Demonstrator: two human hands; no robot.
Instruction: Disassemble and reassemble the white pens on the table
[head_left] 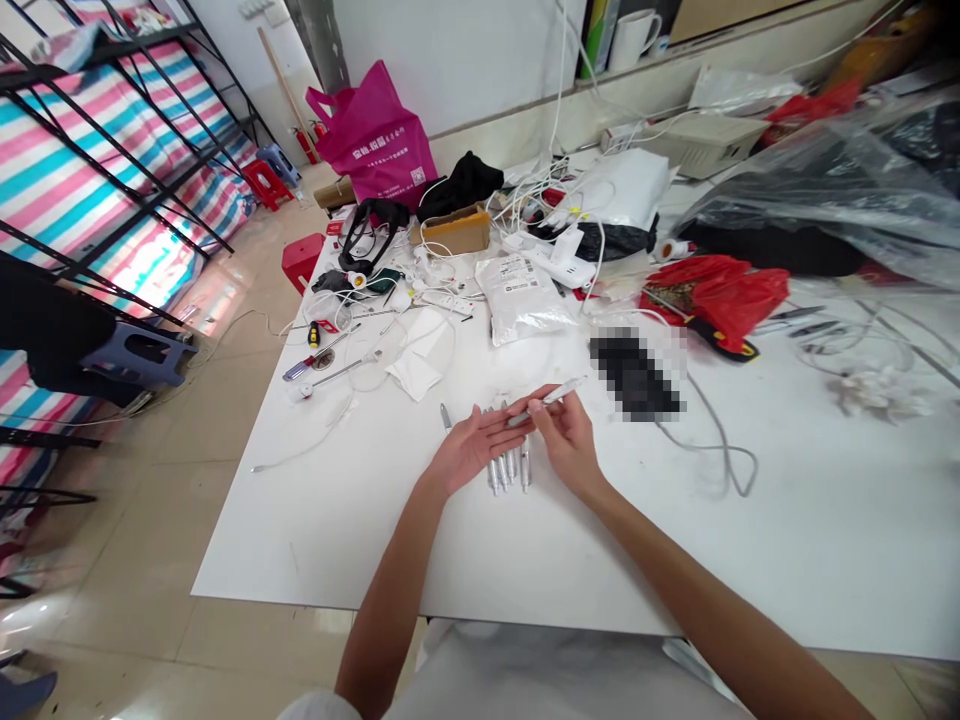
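My right hand (pixel 568 447) pinches a whitish pen (pixel 559 393) above the table, its fingers closed round it. My left hand (pixel 469 452) is palm up with fingers stretched out towards the right hand. The pen's lower end is at the left fingertips, and they seem to touch it. Under and between my hands, several silvery pens (pixel 504 472) lie side by side on the white table (pixel 360 540), partly covered by the fingers. The tip of one more pen (pixel 445 415) shows past the left hand.
A pixelated black item (pixel 634 375) lies right of my hands, with a grey cable (pixel 724 445). Behind are a white plastic parcel (pixel 521 300), paper tissue (pixel 416 365), screwdrivers (pixel 306 366), tangled cables, a red bag (pixel 739 300) and a magenta tote (pixel 382 145). A person's dark-clothed leg (pixel 52 330) is at far left.
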